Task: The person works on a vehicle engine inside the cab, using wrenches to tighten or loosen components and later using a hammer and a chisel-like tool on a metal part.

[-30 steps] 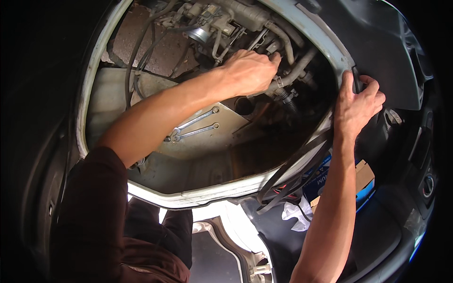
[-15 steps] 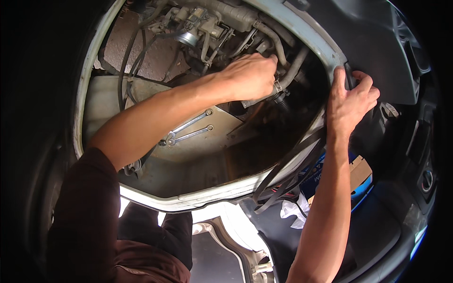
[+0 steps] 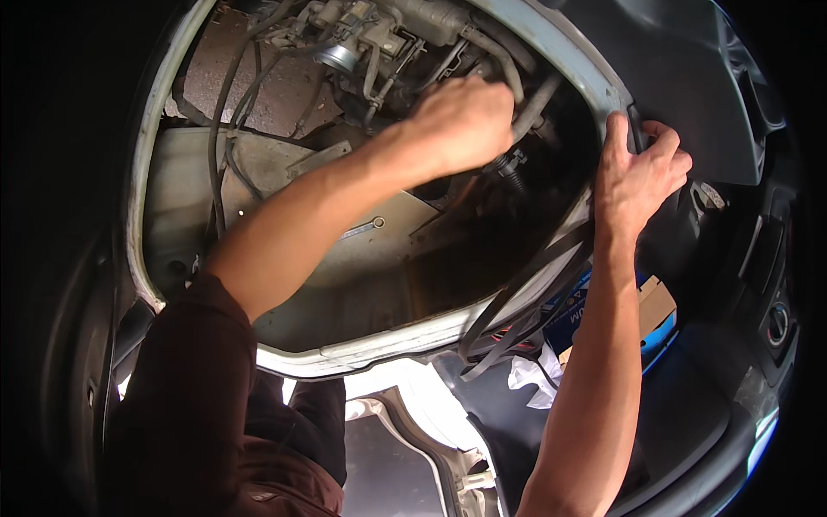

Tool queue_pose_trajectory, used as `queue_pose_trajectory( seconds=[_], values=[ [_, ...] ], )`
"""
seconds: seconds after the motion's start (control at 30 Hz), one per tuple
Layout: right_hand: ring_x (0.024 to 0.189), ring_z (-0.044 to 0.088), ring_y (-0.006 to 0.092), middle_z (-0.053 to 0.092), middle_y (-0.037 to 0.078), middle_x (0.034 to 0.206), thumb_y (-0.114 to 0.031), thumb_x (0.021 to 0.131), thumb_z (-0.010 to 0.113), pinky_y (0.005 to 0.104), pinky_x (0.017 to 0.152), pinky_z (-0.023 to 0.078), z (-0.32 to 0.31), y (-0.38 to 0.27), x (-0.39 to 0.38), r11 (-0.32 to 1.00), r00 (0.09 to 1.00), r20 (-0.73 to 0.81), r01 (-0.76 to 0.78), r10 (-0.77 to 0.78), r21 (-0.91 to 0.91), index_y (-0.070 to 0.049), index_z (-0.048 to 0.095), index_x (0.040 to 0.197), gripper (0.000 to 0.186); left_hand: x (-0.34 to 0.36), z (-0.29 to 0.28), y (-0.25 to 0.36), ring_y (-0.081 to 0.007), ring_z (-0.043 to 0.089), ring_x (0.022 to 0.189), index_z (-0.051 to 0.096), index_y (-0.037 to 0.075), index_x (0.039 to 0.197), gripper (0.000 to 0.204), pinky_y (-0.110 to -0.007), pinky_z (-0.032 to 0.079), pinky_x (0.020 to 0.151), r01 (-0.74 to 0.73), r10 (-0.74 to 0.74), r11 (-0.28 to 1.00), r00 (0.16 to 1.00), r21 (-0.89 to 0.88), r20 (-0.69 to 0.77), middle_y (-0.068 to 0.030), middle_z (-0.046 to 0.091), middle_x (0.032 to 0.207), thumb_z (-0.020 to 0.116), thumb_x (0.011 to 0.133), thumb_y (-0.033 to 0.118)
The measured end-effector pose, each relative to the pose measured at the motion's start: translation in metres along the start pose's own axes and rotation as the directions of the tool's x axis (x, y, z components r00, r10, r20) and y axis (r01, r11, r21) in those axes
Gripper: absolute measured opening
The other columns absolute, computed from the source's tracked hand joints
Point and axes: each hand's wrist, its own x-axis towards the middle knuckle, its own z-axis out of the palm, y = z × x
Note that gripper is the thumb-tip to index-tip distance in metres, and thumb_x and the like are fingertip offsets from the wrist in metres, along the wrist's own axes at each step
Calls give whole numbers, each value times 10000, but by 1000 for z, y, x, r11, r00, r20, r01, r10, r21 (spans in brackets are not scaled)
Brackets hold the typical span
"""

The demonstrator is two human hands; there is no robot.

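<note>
From the person's head over there, the left camera looks steeply down, close above the left hand (image 3: 471, 121) and right hand (image 3: 639, 181); its wide, bent view takes in the engine opening (image 3: 392, 342) and, past its bottom edge, the wearer's legs (image 3: 317, 426).

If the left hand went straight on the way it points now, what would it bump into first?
Probably the grey hose just beyond the left hand, up and to the right; depth is unclear here, so it might pass over it.
</note>
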Motion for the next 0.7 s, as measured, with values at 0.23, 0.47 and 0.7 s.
queue_pose_trajectory(
  seconds=[0.23, 0.47, 0.7],
  values=[
    [1244, 503, 456, 533, 290, 1278, -435, 891, 746, 506, 1117, 402, -4, -4, 3, 998, 997, 49, -64, 64, 12, -17, 662, 1238, 550, -10, 4, -14, -440, 754, 955, 692, -66, 1151, 309, -555, 593, 843, 26, -38, 993, 994, -111, -104, -337, 728, 924, 527, 1019, 160],
    [1228, 501, 440, 530, 264, 1248, -403, 887, 755, 513, 1105, 405, 0, 3, 2, 999, 998, 36, -46, 45, 16, -25, 659, 1209, 506, -11, 24, -45, -442, 751, 767, 547, -60, 1466, 475, -543, 608, 774, -157, 188, 942, 979, 297, -79, -262, 740, 801, 462, 1089, 218],
    [1220, 490, 428, 520, 260, 1237, -398, 885, 760, 509, 1116, 383, 0, 3, 2, 998, 999, 38, -39, 37, 40, -33, 656, 1210, 500, 0, 20, -57, -376, 745, 607, 556, -209, 1369, 601, -469, 594, 583, -405, 429, 798, 902, 446, 52, -254, 708, 684, 588, 854, 99]
  ],
)
